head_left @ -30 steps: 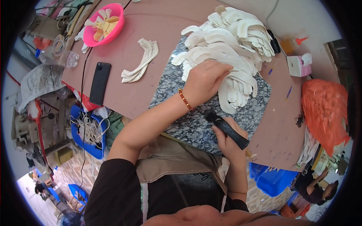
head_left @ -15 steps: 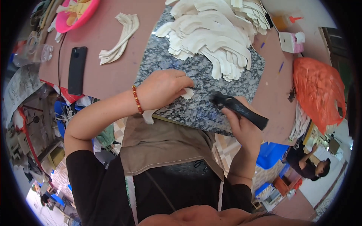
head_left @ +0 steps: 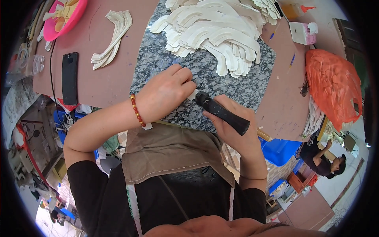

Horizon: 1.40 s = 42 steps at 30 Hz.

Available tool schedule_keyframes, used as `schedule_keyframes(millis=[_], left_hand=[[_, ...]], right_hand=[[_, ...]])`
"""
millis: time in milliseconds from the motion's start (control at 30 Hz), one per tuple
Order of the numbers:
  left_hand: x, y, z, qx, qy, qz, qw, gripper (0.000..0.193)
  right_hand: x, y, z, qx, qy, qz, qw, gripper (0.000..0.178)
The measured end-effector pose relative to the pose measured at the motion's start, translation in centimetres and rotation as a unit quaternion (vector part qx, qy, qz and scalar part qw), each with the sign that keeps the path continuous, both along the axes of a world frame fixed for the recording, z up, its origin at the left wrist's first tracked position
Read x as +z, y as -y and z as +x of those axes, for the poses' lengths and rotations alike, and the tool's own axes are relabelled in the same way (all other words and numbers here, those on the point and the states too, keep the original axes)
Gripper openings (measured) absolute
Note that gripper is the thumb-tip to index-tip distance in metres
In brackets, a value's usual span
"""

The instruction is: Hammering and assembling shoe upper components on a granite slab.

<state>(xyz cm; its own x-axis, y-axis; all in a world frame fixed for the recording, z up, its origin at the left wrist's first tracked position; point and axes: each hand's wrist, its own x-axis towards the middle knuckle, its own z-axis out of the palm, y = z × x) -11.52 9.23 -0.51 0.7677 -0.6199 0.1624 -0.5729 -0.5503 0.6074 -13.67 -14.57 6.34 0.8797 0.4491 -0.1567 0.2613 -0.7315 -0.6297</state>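
Note:
A cream-white curved strip lies under my left hand (head_left: 169, 90) on the grey speckled stone slab (head_left: 158, 59). Its tip (head_left: 192, 95) shows past my curled fingers, which hold it down; most of its length is hidden beneath the hand. My right hand (head_left: 236, 118) is wrapped round a hammer with a long black head (head_left: 225, 112). The head's narrow end meets or hovers just over the strip's tip, close to my left fingertips. Part of the wooden handle (head_left: 263, 135) sticks out behind my right hand. A large pile of similar curved strips (head_left: 215, 33) covers the slab's far part.
Left on the brownish table (head_left: 106, 83) are a small bundle of strips (head_left: 114, 39), a black phone (head_left: 70, 79) and a pink bowl (head_left: 65, 29). To the right are an orange-red plastic bag (head_left: 333, 87), a tissue box (head_left: 303, 33) and pens (head_left: 292, 60). Another person (head_left: 321, 160) is further right.
The hammer in my right hand has moved left, its head now at the strip's tip by my left fingers. My left hand still holds the strip. The whole view has shifted slightly.

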Motion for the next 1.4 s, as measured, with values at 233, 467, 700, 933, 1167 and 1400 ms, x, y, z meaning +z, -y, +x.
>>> schedule_keyframes(millis=[233,467,700,933,1167,1400], left_hand=[[0.1,0.6,-0.4,0.051,-0.055,0.017,0.997,0.025],[0.4,0.4,-1.2,0.03,0.003,0.042,0.999,0.031],[-0.1,0.2,-0.6,0.063,-0.037,-0.011,0.997,0.027],[-1.4,-1.2,1.0,-0.013,-0.041,-0.097,0.994,0.024],[-1.4,-1.6,1.3,-0.062,0.032,-0.069,0.995,0.027],[-1.1,-1.8,1.6,-0.119,0.079,-0.026,0.989,0.028]], right_hand=[[-0.3,0.0,0.0,-0.013,0.002,0.021,1.0,0.023],[-0.1,0.0,0.0,-0.01,-0.007,0.008,1.0,0.023],[-0.1,0.0,0.0,-0.01,-0.008,0.01,1.0,0.022],[-0.2,0.0,0.0,-0.024,-0.016,0.031,0.999,0.022],[0.3,0.1,0.8,-0.021,0.004,0.029,0.999,0.02],[1.2,-0.4,1.2,-0.037,-0.005,0.058,0.998,0.02]])
